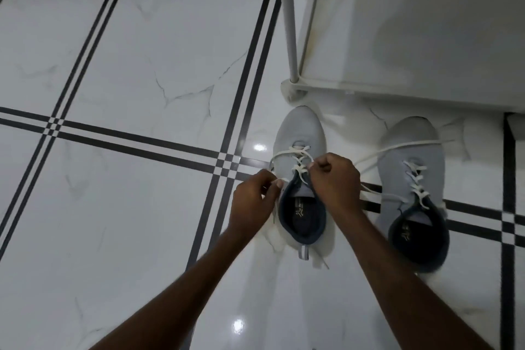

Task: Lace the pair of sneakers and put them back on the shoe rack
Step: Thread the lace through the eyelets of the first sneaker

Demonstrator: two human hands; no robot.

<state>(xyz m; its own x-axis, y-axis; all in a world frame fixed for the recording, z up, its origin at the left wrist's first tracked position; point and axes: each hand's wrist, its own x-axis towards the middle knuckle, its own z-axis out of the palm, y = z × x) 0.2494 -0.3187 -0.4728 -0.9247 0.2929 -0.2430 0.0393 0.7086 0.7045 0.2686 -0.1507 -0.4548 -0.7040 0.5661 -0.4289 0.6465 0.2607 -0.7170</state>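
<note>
A view from above, looking down at a glossy white tiled floor crossed by dark stripes. Two pale grey sneakers with dark blue linings stand side by side in the lower right of the frame, toes pointing up the picture.

The left sneaker, near the centre, is being worked on. The left hand is closed at the shoe's left edge by the collar, pinching one end of the white lace between thumb and fingers. The right hand is closed over the tongue area, pinching the other lace end at the upper eyelets. Criss-crosses already run up the front of this shoe, so lacing looks close to done here.

The right sneaker sits just beside it, nearer the right edge. Its lace is crossed through the eyelets, with long loose ends trailing across its toe and over the floor towards the other shoe.

The white shoe rack fills the upper right of the frame, its corner post just above the left sneaker's toe. Its visible shelf is bare.

To finish this step well, both ends probably want an even pull so the crossings sit flat and the two tails come out at matching length, with the shoe kept steady on the floor. The trailing lace of the neighbouring shoe could snag if caught up.
</note>
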